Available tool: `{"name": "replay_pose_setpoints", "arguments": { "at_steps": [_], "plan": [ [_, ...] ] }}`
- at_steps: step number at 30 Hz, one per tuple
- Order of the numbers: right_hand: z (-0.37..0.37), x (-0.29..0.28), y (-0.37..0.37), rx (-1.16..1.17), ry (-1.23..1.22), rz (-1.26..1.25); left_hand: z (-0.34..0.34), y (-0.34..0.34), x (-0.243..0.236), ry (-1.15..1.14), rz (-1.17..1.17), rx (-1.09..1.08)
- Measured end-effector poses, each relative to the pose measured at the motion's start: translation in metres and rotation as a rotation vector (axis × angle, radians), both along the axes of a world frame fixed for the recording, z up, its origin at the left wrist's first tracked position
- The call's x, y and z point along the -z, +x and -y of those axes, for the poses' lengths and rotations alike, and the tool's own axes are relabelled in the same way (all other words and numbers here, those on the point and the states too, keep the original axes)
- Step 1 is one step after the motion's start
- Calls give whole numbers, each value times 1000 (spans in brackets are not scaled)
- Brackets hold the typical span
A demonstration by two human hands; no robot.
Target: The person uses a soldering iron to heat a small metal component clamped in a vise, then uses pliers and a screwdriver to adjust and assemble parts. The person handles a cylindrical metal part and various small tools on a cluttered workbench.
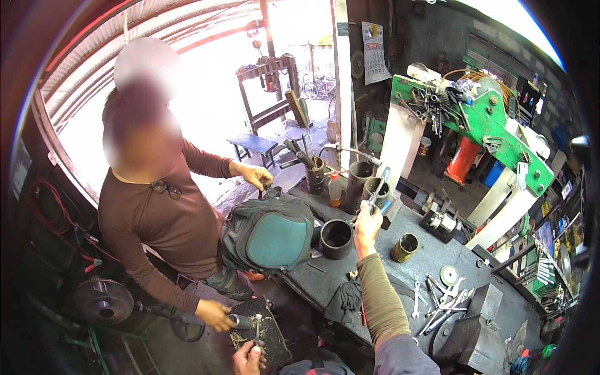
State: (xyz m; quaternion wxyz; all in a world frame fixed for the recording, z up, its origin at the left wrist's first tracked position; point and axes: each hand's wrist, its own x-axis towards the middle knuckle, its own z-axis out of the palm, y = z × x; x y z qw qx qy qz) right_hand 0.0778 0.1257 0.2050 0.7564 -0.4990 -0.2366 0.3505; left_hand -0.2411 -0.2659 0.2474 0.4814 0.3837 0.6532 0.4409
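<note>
While the left hand [249,359] grasps a slim rod-like tool [257,331] near the bottom edge, the right hand's [367,224] fingers close round a grey tool [380,183] right of centre — best held firmly, clear of the dark cups [337,252] and co-worker's hand [214,314].

A slender grey metal tool with a straight shaft [257,331] stands nearly upright in the left hand [249,359] — its pale, bright tip points up and away from the fist, the thumb lies against the shaft, and its lower end is hidden in the grip. A long, narrow grey tool with a rounded upper end [378,189] rises from the closed right hand [367,224], tilted slightly to the right. Its far end reaches well beyond the knuckles — the gripped part is covered by the fingers.
</note>
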Motion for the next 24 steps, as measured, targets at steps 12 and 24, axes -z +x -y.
{"name": "replay_pose_setpoints", "arguments": {
  "at_steps": [12,24],
  "plan": [
    [26,-15,21,416,-71,880,-54,4,-19,142,-203,201],
    [-126,-121,-25,64,382,1644,-83,28,-6,58,-69,100]
  ]
}}
